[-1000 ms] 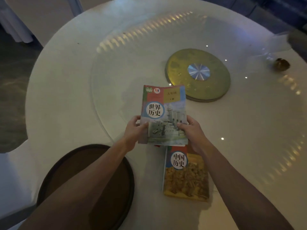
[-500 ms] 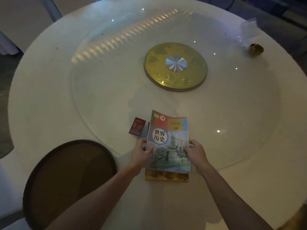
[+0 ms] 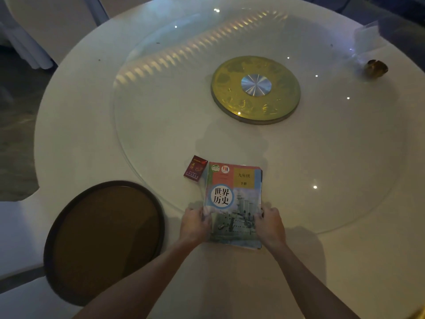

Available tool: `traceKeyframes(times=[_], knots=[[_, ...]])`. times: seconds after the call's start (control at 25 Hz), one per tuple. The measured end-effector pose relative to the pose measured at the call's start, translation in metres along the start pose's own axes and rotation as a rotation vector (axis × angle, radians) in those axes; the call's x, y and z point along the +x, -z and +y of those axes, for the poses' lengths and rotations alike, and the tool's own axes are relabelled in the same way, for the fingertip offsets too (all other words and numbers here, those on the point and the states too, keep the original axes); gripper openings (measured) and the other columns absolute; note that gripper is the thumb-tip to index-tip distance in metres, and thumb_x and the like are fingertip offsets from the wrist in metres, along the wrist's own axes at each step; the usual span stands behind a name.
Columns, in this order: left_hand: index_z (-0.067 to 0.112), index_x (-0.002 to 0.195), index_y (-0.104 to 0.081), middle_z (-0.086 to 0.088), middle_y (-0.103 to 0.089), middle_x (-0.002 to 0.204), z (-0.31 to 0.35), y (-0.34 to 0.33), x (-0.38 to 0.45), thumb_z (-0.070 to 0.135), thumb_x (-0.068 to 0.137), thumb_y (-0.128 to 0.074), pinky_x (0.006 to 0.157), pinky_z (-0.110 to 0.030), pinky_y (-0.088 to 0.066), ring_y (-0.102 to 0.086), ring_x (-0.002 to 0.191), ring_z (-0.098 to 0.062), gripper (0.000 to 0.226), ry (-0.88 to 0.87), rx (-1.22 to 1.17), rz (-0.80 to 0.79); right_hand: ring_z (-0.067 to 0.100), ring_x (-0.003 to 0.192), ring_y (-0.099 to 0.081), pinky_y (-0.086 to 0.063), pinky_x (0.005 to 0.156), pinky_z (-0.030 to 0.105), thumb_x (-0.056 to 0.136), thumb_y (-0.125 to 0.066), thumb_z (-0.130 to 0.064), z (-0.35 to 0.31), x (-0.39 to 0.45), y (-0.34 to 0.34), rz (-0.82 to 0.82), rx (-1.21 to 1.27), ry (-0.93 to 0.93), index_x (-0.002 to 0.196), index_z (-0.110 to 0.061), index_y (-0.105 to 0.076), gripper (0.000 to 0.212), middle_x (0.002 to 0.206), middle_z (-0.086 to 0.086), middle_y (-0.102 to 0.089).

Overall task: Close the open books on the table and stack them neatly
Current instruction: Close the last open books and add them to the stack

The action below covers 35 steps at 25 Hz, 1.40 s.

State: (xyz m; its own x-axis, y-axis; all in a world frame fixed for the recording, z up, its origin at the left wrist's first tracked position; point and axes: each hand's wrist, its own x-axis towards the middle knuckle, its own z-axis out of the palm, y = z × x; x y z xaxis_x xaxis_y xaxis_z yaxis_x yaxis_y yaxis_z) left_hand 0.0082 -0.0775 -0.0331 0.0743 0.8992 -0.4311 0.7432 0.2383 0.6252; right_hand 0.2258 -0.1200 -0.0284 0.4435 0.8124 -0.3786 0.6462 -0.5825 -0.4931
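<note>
A closed textbook with a warship on its cover (image 3: 233, 199) lies on top of a stack at the near edge of the round white table (image 3: 76, 125). Only thin edges of the book beneath show at its right and bottom sides. My left hand (image 3: 195, 224) grips the stack's lower left edge. My right hand (image 3: 269, 225) grips its lower right edge. Both hands press inward on the sides of the books.
A small red packet (image 3: 195, 168) lies just left of the stack's top corner. A glass turntable (image 3: 161, 134) with a gold hub (image 3: 255, 88) covers the table's middle. A round brown chair seat (image 3: 103, 238) is at the near left. A small gold object (image 3: 377, 67) sits far right.
The warship book came down from in front of me onto the yellow-covered book, which is now hidden beneath it. My hands slid to the stack's lower sides, squaring it.
</note>
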Motion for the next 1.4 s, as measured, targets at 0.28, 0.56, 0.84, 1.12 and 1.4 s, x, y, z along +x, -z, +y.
traceKeyframes(times=[0.28,0.56,0.84,1.12,1.4], knots=[[0.009,0.11,-0.067,-0.01,-0.064,0.113,-0.005,-0.006,0.002,0.017,0.095,-0.055,0.09,-0.044,-0.055,-0.064,0.1,-0.025,0.021,-0.009,-0.141,-0.046,0.036,0.102,-0.06,-0.047,0.075,0.038,0.101,-0.049,-0.017,-0.003,-0.006,-0.013,0.005,0.044,-0.118,0.123,-0.007,-0.056,0.025,0.121,0.015,-0.055],[0.01,0.112,-0.073,-0.009,-0.069,0.111,0.0,-0.01,0.017,0.024,0.097,-0.056,0.086,-0.044,-0.06,-0.069,0.099,-0.024,0.026,0.095,-0.259,-0.085,0.037,0.093,-0.066,-0.056,0.073,0.046,0.1,-0.05,-0.021,0.003,0.004,-0.01,-0.019,0.303,-0.219,0.115,-0.011,-0.067,0.025,0.102,0.015,-0.071],[0.007,0.109,-0.073,-0.011,-0.069,0.106,0.012,-0.009,0.036,0.021,0.089,-0.057,0.086,-0.048,-0.06,-0.069,0.1,-0.03,0.029,0.206,-0.271,-0.1,0.037,0.086,-0.072,-0.06,0.072,0.056,0.093,-0.061,-0.018,0.007,0.015,-0.011,-0.057,0.412,-0.389,0.085,-0.007,-0.074,0.018,0.088,0.017,-0.077],[0.01,0.11,-0.075,-0.012,-0.073,0.107,0.039,0.005,0.076,0.016,0.083,-0.062,0.087,-0.044,-0.061,-0.07,0.098,-0.027,0.031,0.148,-0.291,-0.123,0.022,0.067,-0.046,-0.033,0.061,0.036,0.095,-0.059,-0.01,-0.007,0.045,-0.003,-0.024,0.489,-0.346,0.074,0.004,-0.061,0.026,0.069,0.016,-0.054],[0.005,0.113,-0.071,-0.016,-0.056,0.124,0.045,0.008,0.096,0.021,0.082,-0.066,0.09,-0.042,-0.06,-0.064,0.108,-0.027,0.035,0.141,-0.312,-0.215,0.02,0.057,-0.038,-0.024,0.055,0.032,0.095,-0.054,-0.004,-0.02,0.074,0.008,0.004,0.386,-0.218,0.065,-0.001,-0.054,0.03,0.062,0.007,-0.047]])
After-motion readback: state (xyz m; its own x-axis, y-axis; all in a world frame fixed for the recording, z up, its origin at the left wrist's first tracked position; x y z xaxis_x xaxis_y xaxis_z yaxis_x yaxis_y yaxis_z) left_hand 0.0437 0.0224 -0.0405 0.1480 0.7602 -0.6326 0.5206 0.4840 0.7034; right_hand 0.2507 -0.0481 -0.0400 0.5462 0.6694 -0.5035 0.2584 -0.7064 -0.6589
